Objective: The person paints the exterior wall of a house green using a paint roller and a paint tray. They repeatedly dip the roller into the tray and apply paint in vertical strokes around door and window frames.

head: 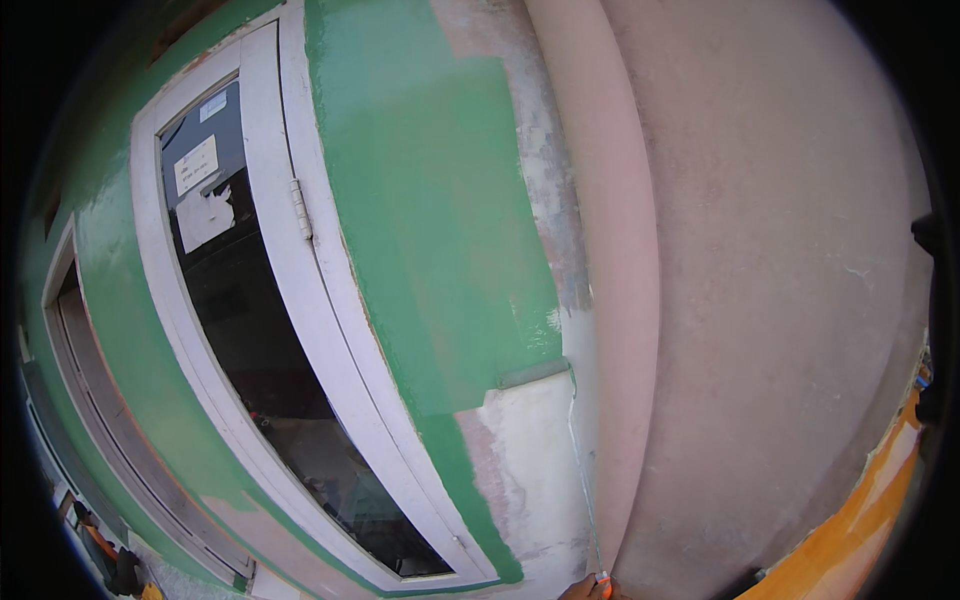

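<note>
My right hand (pixel 581 587) shows at the bottom edge, wrapped around the orange and white handle (pixel 603 581) of a paint roller. Its long thin metal rod (pixel 581 457) runs upward to the roller sleeve (pixel 532 373), which rests against the wall where green paint (pixel 442 225) meets a whitish unpainted patch (pixel 536 442). Wet-looking green covers most of the strip beside the door frame. Bare, patchy plaster (pixel 551 180) shows along its right side. My left hand is out of view.
A white-framed glass door (pixel 281 300) with papers stuck on its pane stands left of the strip. Farther left is another doorway (pixel 112 405). A pinkish rounded column (pixel 622 225) and plain wall (pixel 772 262) stand on the right. An orange surface (pixel 847 532) lies lower right.
</note>
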`<control>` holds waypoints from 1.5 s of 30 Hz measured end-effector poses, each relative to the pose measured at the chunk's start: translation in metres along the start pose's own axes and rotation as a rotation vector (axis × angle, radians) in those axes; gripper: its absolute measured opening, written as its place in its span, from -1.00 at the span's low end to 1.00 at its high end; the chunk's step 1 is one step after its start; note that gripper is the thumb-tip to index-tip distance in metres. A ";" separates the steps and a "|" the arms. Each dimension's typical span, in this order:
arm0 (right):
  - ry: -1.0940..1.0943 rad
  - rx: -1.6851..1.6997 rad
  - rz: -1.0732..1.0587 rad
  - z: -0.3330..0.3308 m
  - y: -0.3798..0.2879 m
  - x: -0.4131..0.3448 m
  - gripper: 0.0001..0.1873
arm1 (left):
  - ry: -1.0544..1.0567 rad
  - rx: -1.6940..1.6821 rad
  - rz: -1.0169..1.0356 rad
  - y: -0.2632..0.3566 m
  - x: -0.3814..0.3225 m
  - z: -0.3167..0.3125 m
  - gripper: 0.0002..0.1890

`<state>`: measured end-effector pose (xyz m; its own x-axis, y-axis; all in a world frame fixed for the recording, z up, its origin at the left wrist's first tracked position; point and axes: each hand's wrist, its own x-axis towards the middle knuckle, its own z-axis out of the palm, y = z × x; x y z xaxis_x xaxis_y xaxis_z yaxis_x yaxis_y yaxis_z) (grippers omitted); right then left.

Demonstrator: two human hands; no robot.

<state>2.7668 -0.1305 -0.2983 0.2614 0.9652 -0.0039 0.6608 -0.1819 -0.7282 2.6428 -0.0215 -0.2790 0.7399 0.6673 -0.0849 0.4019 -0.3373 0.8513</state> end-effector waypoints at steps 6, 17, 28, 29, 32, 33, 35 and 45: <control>0.065 -0.010 -0.121 -0.029 -0.048 0.024 -0.29 | 0.239 0.001 0.175 0.041 0.001 -0.038 -0.63; 0.452 0.108 -0.455 -0.178 -0.285 0.135 -0.43 | 0.604 0.148 0.363 0.277 0.028 -0.253 -0.66; 0.187 0.095 -0.083 -0.027 -0.107 0.057 -0.49 | 0.226 0.172 0.220 0.045 0.025 -0.096 -0.51; 0.138 0.099 -0.012 -0.014 -0.089 0.044 -0.47 | 0.241 0.164 0.275 0.022 0.026 -0.077 -0.48; 0.096 0.213 0.055 0.013 -0.051 0.009 -0.53 | 0.063 0.069 0.201 -0.013 0.014 -0.043 -0.53; 0.092 0.230 0.081 0.015 -0.045 0.004 -0.53 | 0.040 0.053 0.198 -0.010 0.014 -0.042 -0.53; 0.126 0.226 0.078 0.007 -0.043 0.007 -0.53 | 0.006 -0.011 0.251 0.018 0.019 -0.052 -0.53; 0.028 0.483 -0.135 -0.064 -0.092 0.017 -0.54 | -0.287 -0.290 0.358 0.084 -0.020 -0.089 -0.48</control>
<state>2.7555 -0.1096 -0.1871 0.2191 0.9675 0.1261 0.2911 0.0585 -0.9549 2.6136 -0.0041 -0.1594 0.9371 0.3228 0.1329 -0.0372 -0.2862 0.9575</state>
